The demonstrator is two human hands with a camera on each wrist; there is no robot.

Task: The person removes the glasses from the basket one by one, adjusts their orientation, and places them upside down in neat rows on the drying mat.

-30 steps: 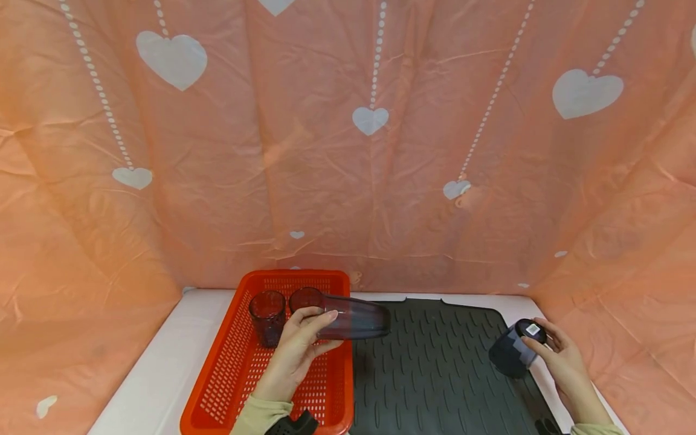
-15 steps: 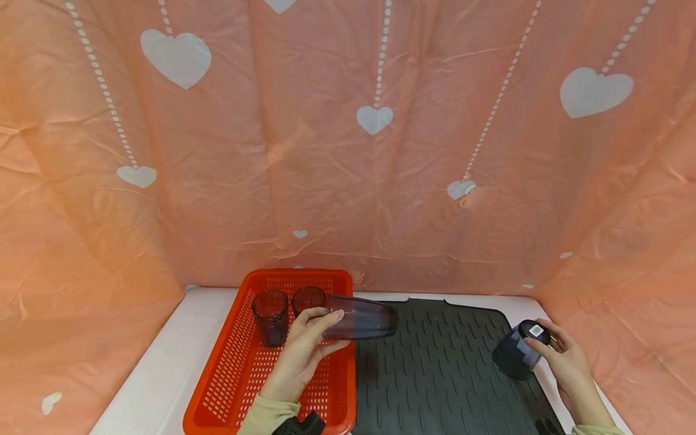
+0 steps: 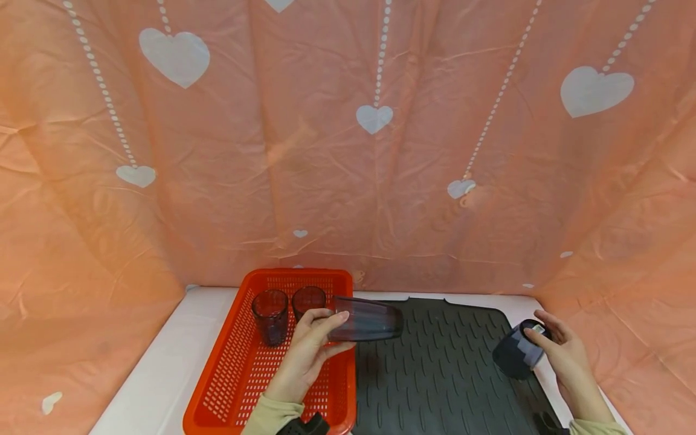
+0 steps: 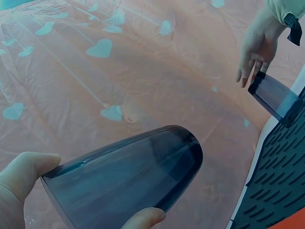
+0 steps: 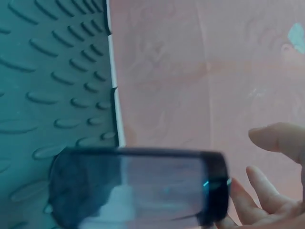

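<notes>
My left hand pinches a dark tinted drinking glass near its mouth end. The glass lies sideways in the air above the seam of basket and mat, its thick base pointing right. At the right edge of the black ribbed mat, another tinted glass stands mouth down, a small label on its upturned base. My right hand is at that base. In the right wrist view the thumb is clear of the glass, while the other fingers are close beside its base; whether they touch is unclear.
An orange-red perforated basket sits left of the mat, with two more tinted glasses at its back. White tabletop shows along the left and back. A pink curtain with hearts closes off the back and sides.
My left hand has shifted slightly right with its glass. The right thumb and fingers have loosened and moved over the label, while the glass at the mat's right edge keeps its place.
</notes>
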